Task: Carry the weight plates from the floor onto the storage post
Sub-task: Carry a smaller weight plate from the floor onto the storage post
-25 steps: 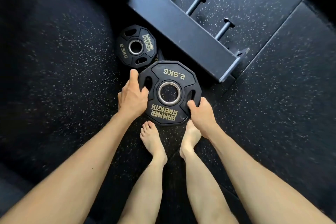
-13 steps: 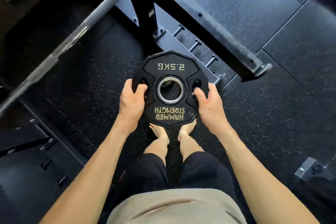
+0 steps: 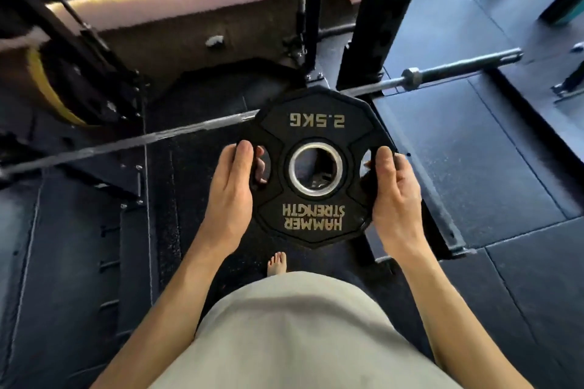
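Note:
A black 2.5 kg weight plate (image 3: 316, 123) with a steel centre ring and gold lettering is held flat at waist height in front of me. My left hand (image 3: 229, 196) grips its left edge, thumb on top and fingers showing through the grip hole. My right hand (image 3: 395, 196) grips the right edge the same way. No storage post can be made out for certain in this view, and no other plate on the floor shows.
A barbell (image 3: 458, 68) runs across the view just beyond the plate, resting on a black rack with an upright (image 3: 373, 16) ahead. A low rack base beam (image 3: 442, 218) lies at the right on the dark rubber floor. A yellow-rimmed plate (image 3: 41, 85) sits far left.
I have stood up with the plate, lifting it from near the floor to waist height. The second plate on the floor and the peg rail have dropped out of view.

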### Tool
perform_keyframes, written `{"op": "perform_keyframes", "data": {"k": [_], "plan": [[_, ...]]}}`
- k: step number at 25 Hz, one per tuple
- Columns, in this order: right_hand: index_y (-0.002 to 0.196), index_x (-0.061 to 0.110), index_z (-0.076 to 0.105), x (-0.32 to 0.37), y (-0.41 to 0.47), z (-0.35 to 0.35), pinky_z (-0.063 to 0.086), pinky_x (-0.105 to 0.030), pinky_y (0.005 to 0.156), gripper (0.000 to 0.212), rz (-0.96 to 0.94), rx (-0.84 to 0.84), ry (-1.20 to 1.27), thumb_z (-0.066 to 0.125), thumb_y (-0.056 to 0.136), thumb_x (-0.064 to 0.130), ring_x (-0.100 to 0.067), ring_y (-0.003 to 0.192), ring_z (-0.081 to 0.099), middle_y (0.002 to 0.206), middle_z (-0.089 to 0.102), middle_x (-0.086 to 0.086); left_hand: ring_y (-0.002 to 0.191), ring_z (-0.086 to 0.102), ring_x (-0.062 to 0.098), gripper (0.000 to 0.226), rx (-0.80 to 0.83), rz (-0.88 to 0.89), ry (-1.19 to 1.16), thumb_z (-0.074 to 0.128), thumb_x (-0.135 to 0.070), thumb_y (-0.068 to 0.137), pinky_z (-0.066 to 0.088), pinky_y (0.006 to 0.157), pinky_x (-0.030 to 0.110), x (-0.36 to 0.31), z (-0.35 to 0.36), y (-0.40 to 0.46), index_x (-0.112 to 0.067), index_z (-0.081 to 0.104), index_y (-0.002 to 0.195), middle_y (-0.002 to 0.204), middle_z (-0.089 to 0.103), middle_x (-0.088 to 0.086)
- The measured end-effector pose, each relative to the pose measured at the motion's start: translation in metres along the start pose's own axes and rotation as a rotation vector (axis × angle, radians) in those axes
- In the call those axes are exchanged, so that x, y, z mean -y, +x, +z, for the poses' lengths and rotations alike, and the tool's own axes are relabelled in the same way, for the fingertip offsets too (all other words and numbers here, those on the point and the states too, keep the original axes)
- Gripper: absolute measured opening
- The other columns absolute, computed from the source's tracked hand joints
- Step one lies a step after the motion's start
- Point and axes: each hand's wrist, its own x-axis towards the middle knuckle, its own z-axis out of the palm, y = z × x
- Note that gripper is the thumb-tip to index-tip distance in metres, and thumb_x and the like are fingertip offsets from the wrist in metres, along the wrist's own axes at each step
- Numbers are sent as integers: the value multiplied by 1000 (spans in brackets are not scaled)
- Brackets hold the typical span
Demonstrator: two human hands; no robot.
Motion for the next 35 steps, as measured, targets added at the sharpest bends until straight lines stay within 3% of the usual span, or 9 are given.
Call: {"op": "perform_keyframes", "data": {"k": [5,8,10,15,19,21,25,28,35], "plan": [[75,24,48,31,-3,9,39,-16,56,29,-132,396,21,45,102,35,4,56,44,58,51,21,82,55,4,29,-432,42,-117,43,-41,102,43,87,27,-15,-8,-77,-30,65,87,84,63,-13],[80,14,54,41,-22,24,41,-21,62,32,-201,610,23,46,102,36,0,64,47,67,55,16,72,55,-17,27,-682,36,-138,42,-38,103,40,80,6,-25,-11,-131,-36,57,81,71,62,-34],[89,5,56,47,-48,39,43,-21,63,35,-233,787,16,46,102,36,-3,67,50,74,57,6,74,53,-22,24,-830,55,-142,40,-39,102,39,80,6,-28,-22,-172,-38,53,82,75,61,-36],[73,17,49,58,-147,78,38,-14,56,34,-324,1109,22,47,102,36,4,57,43,60,51,16,60,49,-23,26,-1161,100,-174,38,-36,104,39,66,4,-22,-61,-280,-39,43,78,60,54,-41],[69,23,42,49,-260,106,34,-14,56,36,-346,1357,28,45,102,37,3,54,41,54,47,19,65,48,-18,27,-1398,99,-154,38,-44,102,38,72,12,-8,-103,-390,-41,45,76,67,52,-32],[69,21,42,42,-327,119,33,-17,56,37,-360,1439,33,46,102,39,1,55,37,56,43,17,61,47,-23,27,-1516,91,-140,37,-43,102,38,68,6,0,-128,-447,-41,42,75,62,51,-37],[70,21,45,35,-442,139,33,-12,53,36,-385,1554,43,45,102,37,3,52,41,52,47,19,55,46,-26,28,-1666,113,-141,38,-35,103,35,59,-4,3,-175,-540,-36,42,76,54,51,-41],[69,23,43,32,-512,160,33,-10,53,36,-420,1623,28,43,102,37,3,52,41,51,47,21,55,47,-26,30,-1771,106,-109,39,-29,104,36,60,-4,8,-213,-593,-35,42,74,62,52,-26],[73,18,46,20,-623,266,34,-9,54,34,-407,1715,15,44,102,36,4,51,45,51,49,21,67,55,-9,32,-1820,105,-133,38,-37,104,46,69,9,40,-344,-646,-24,58,83,70,63,-21]]}}
